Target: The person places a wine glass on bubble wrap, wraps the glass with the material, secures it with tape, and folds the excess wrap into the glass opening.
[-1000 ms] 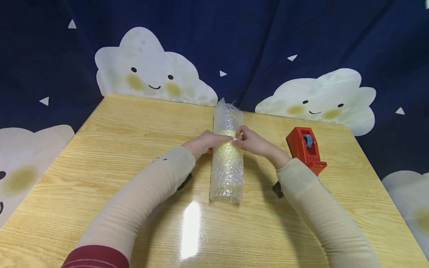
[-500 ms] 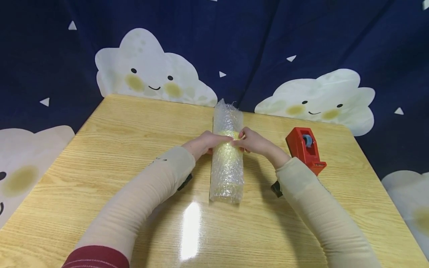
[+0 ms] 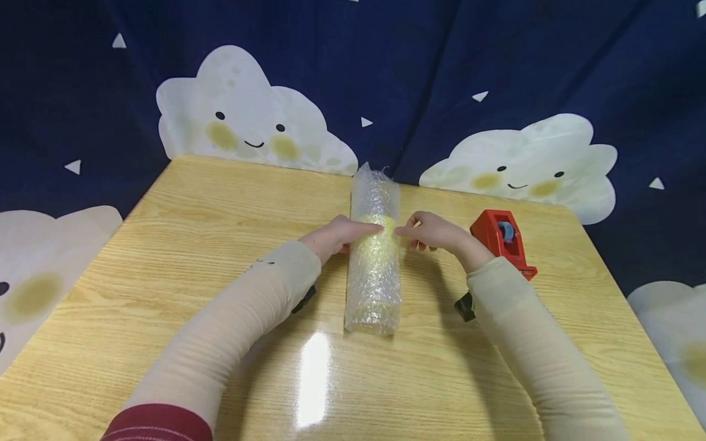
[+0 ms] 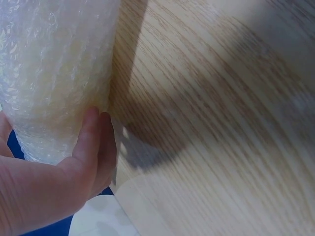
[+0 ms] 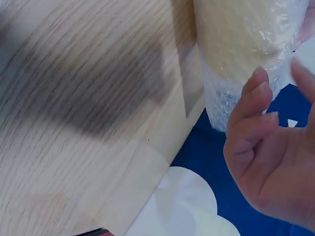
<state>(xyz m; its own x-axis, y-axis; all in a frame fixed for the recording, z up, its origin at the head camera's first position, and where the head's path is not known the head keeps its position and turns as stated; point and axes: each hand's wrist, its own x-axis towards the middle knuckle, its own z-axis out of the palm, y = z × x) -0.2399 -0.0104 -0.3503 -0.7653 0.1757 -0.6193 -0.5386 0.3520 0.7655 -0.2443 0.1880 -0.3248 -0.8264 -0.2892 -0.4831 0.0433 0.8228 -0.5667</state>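
A long bundle in clear bubble wrap (image 3: 374,282) lies lengthwise in the middle of the wooden table, with something yellowish showing through. My left hand (image 3: 344,233) holds it from the left, thumb across the top and fingers against the side, as the left wrist view shows with the fingers (image 4: 88,137) along the wrap. On the right side, my right hand (image 3: 432,233) has its thumb tip at the bundle's edge. Its other fingers (image 5: 251,103) are loosely bent, with a gap between them and the thumb, and grip nothing in the right wrist view.
A red tape dispenser (image 3: 499,239) with a blue-looking tape roll stands right of the right hand, partly behind the forearm. The wooden table (image 3: 220,196) ends at a dark blue curtain (image 3: 397,73) with cloud pictures.
My right hand has drawn back to the right from the bundle's top, its fingers loosening. The left hand and the bundle have stayed in place.
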